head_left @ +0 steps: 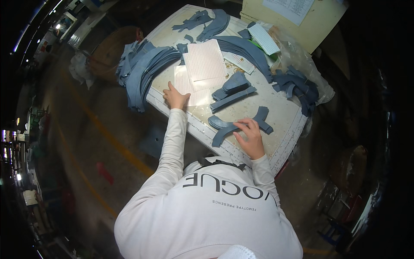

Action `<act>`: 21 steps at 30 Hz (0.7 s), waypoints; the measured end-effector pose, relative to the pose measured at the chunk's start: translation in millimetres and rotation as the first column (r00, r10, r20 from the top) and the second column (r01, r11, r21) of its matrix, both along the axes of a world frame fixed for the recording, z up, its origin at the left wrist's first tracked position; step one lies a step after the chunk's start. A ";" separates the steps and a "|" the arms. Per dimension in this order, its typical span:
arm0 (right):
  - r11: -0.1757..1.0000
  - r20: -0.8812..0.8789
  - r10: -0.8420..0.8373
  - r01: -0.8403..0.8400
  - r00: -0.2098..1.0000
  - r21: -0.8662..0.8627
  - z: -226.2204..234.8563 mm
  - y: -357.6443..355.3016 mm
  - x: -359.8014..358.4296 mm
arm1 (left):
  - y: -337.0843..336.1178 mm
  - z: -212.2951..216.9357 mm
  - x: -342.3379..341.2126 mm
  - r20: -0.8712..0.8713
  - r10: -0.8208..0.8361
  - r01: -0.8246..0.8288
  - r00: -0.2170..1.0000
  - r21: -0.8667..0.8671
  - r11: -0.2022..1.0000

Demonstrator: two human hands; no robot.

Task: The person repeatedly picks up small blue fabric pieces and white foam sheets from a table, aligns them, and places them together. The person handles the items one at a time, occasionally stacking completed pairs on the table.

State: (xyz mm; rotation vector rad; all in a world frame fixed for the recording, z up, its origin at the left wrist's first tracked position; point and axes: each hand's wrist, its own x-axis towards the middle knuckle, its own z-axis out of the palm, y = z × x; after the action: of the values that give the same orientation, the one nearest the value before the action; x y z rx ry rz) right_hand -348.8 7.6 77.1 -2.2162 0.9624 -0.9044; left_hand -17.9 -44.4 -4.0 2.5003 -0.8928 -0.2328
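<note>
My left hand (176, 96) rests with fingers apart on the small printed sheets, at the left edge of the white table. Under and beyond it lie a larger paper sheet with rows of small reddish marks (205, 60) and a smaller sheet (199, 98). My right hand (251, 138) has its thumb and fingertips on either side of a curved blue fabric strip (221, 137), close to the table's near edge. Another curved blue piece (219, 122) lies against that strip. Just beyond is a small stack of blue cut pieces (233, 90).
Bundled curved blue strips (148, 71) overhang the table's left edge. More bundles (246, 52) lie at the back, with a dark blue heap (297, 86) on the right. A clear plastic bag (317, 88) droops over the right edge. A cream cabinet (297, 21) stands behind.
</note>
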 end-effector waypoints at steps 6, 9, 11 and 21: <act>1.000 0.027 -0.015 0.015 1.000 0.001 1.8 3.7 2.4 | 1.3 -5.7 11.0 -0.112 -0.005 -0.002 0.994 -0.067 0.998; 0.999 0.006 -0.041 0.041 0.999 -0.016 3.4 1.9 -7.7 | 9.7 17.9 25.6 0.154 -0.048 0.059 0.987 -0.067 0.996; 0.997 -0.005 -0.069 0.068 0.998 -0.038 5.7 -1.6 -20.1 | 24.1 48.4 36.6 0.265 -0.111 0.150 0.958 -0.128 0.980; 0.918 0.344 -0.099 -0.048 0.934 0.395 21.9 -22.5 -33.8 | 66.8 165.9 20.8 -0.406 -0.786 0.761 0.465 -0.270 0.590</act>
State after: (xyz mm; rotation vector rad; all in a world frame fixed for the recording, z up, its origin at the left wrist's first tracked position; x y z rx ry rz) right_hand -382.5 -14.9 99.0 -1.6296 0.9065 -0.9819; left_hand 2.9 22.4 161.9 1.6334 -1.7096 -1.0784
